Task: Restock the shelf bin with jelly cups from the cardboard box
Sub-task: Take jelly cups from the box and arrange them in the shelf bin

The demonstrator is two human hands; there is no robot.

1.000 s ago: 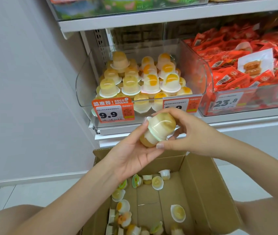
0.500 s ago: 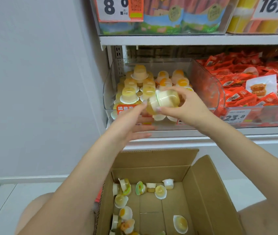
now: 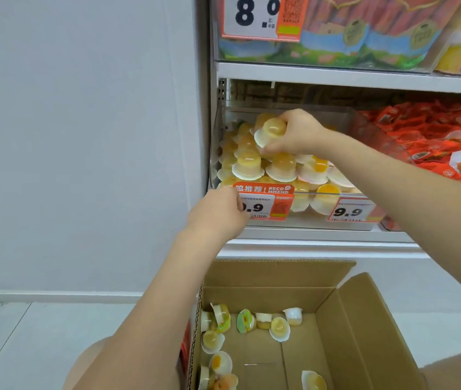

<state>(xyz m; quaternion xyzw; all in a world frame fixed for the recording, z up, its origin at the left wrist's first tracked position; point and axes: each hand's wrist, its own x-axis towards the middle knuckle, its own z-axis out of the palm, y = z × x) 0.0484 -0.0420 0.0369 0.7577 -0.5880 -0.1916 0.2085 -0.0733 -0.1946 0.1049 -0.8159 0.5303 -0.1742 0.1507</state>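
Note:
My right hand grips a yellow jelly cup and holds it over the pile of jelly cups inside the clear shelf bin. The cup sits tilted at the top left of the pile. My left hand is lower, at the bin's front left corner beside the orange 9.9 price tag; its fingers curl loosely and hold nothing. Below, the open cardboard box has several loose jelly cups on its bottom.
A second clear bin of red snack packets stands to the right. The upper shelf carries packaged goods and an 8.0 price tag. A white wall is on the left, pale floor beside the box.
My right hand has carried the jelly cup up from in front of the bin and into it. My left hand let go of the cup and dropped to the bin's front edge.

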